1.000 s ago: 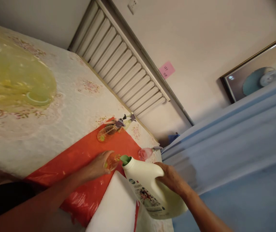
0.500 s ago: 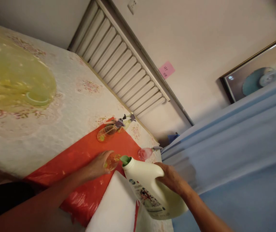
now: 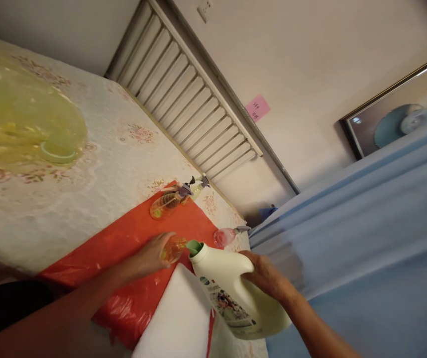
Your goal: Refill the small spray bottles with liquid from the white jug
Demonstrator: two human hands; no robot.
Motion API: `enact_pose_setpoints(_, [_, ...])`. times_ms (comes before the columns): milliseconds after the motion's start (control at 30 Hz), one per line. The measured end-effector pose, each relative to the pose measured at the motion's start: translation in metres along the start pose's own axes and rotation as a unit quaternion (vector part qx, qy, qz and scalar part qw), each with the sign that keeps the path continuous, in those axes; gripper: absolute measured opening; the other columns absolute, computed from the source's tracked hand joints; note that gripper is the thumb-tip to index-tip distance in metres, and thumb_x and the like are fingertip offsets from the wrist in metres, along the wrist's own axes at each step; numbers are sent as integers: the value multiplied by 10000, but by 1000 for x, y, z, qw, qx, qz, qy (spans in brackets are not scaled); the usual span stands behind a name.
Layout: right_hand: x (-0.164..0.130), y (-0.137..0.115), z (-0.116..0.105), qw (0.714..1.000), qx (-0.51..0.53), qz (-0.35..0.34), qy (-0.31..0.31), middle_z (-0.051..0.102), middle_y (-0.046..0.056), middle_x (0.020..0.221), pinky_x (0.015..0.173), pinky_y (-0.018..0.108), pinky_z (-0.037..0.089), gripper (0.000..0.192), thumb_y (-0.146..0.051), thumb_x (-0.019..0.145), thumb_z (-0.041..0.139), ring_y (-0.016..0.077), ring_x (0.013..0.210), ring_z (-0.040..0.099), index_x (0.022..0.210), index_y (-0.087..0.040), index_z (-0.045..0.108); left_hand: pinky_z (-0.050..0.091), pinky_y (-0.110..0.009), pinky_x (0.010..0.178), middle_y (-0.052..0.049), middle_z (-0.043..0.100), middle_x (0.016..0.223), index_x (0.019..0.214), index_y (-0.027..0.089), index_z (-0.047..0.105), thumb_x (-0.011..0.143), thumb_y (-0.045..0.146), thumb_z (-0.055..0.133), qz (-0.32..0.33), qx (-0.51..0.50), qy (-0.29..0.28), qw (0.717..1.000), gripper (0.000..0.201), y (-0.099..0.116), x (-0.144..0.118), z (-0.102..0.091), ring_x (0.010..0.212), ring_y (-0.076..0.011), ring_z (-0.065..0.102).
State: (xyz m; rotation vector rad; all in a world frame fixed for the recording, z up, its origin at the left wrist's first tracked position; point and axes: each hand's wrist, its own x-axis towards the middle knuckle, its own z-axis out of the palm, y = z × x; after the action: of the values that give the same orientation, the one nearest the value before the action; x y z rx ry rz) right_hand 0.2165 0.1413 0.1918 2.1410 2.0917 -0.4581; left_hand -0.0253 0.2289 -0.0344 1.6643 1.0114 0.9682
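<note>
The view is tilting steeply, looking down over a tabletop (image 3: 97, 164) covered in a pale floral cloth, with a red plastic sheet (image 3: 131, 243) lying across its near part. The left hand (image 3: 148, 257) is reaching forward over the red sheet, its fingers curling around a small orange-tinted bottle (image 3: 173, 248) and steadying it upright. The right hand (image 3: 264, 273) is gripping the handle of a large cream jug (image 3: 232, 293) with a green spout (image 3: 194, 247), fingers closed tight around the handle.

The jug is lying tipped, its long axis running from the lower right, by the right hand, up and to the left, so the green spout is pointing at the small bottle. Spout and bottle mouth are sitting just beside each other, nearly touching; whether liquid is passing between them is too small to tell. The left hand is the nearer one to the small bottle, and the right hand is at the jug's far end.

Farther along the red sheet, two spray bottles (image 3: 174, 197) are standing together. A pink spray bottle (image 3: 226, 235) is standing beyond the jug. A white block (image 3: 176, 318) is sitting below the jug, and a yellow translucent cover (image 3: 19, 119) is resting at the far left.
</note>
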Motion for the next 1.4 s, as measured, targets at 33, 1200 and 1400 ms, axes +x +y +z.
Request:
enact_pose_setpoints(33, [0, 0, 0, 1000, -1, -2, -1, 738, 22, 898, 732, 277, 512, 266, -157, 713, 557, 213, 836, 685, 958, -201, 650, 473, -374, 1016, -181, 576, 1353, 1312, 124, 486, 658, 331, 678, 0, 1, 3, 1000, 713, -1, 0, 1, 1253, -326, 545])
enact_pose_setpoints(1200, [2, -1, -3, 1000, -13, -5, -6, 741, 31, 891, 745, 282, 517, 252, -162, 718, 556, 214, 839, 696, 946, -201, 656, 483, -395, 1000, -206, 584, 1329, 1328, 75, 479, 704, 387, 654, 10, 9, 7, 1000, 720, 1, -1, 2, 1227, -338, 560])
enact_pose_setpoints(1400, [1, -3, -4, 1000, -14, -3, -9, 741, 30, 898, 745, 277, 516, 269, -156, 714, 561, 216, 854, 696, 960, -206, 656, 486, -398, 998, -188, 594, 1324, 1301, 103, 504, 663, 360, 680, 14, 6, 11, 1000, 711, -3, 1, 3, 1227, -336, 557])
